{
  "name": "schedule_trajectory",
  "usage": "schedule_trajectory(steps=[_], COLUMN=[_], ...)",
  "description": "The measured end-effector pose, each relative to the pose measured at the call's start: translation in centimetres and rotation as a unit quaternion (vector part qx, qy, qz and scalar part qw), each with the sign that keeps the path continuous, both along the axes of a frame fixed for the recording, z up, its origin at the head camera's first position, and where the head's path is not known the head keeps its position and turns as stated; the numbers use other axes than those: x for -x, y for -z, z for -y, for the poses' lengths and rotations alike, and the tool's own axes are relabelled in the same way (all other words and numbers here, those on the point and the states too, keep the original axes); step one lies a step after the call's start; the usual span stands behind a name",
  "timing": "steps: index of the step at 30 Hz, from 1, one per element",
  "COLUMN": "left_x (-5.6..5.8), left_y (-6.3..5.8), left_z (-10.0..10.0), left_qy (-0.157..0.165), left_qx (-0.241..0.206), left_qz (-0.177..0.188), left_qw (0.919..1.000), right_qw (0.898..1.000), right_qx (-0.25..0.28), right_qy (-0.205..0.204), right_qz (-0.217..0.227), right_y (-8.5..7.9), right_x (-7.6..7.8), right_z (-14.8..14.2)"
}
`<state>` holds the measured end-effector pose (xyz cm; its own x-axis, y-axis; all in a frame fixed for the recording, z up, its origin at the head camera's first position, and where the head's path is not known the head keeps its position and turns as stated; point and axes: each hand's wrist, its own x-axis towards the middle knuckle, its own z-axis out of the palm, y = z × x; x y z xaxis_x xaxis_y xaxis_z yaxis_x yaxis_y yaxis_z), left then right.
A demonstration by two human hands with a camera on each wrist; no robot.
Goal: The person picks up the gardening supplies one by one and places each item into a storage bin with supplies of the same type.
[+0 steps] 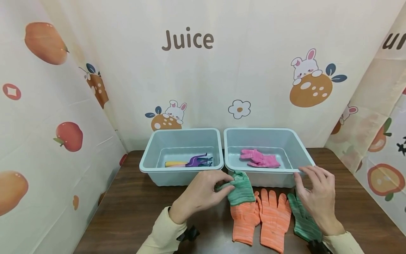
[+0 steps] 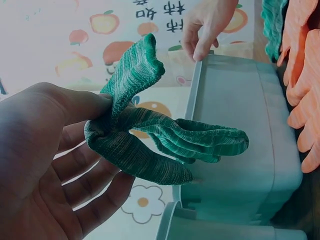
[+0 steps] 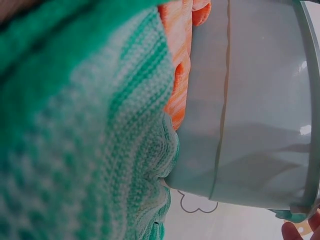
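Note:
My left hand point(image 1: 203, 190) pinches a green knit glove point(image 1: 242, 190) between thumb and fingers, near the front of the bins; in the left wrist view its knitted fingers point(image 2: 200, 140) dangle. At the front right corner of the right blue plastic bin point(image 1: 263, 178), my right hand point(image 1: 317, 194) grips the rim between thumb and fingers. A second green glove point(image 1: 304, 218) lies on the table partly under my right hand. Between the hands lie two orange gloves point(image 1: 274, 222), one partly covered by the held glove in the head view.
A pink glove point(image 1: 261, 158) lies inside the right bin. The left blue bin point(image 1: 177, 178) holds a purple hand-fork-like tool point(image 1: 196, 161) and a yellow handle point(image 1: 174, 164). Both bins stand side by side on the brown table point(image 1: 123, 211), before a fruit-printed curtain point(image 1: 253, 63).

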<state>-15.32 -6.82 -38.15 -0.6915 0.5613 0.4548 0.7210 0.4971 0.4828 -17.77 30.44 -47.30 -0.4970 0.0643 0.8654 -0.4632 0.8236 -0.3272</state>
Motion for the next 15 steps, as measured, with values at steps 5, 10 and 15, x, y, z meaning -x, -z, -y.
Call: schedule_trajectory(steps=[5,10,15], left_x=[0.01,0.15,0.28], left_y=[0.06,-0.08,-0.29], left_z=[-0.04,-0.1,-0.21], left_qy=[0.003,0.008,0.015], left_qx=[-0.012,-0.024,-0.033], left_qz=[0.006,-0.004,-0.015], left_qw=[0.9999,0.9997,0.9992], right_qw=[1.0,1.0,1.0], right_qx=[0.0,-0.002,0.0], right_qy=[0.001,0.0,0.0], right_qz=[0.0,-0.001,-0.001], right_y=[-0.02,-0.01,0.05], right_x=[-0.03,0.0,0.06], right_z=[-0.01,-0.03,-0.04])
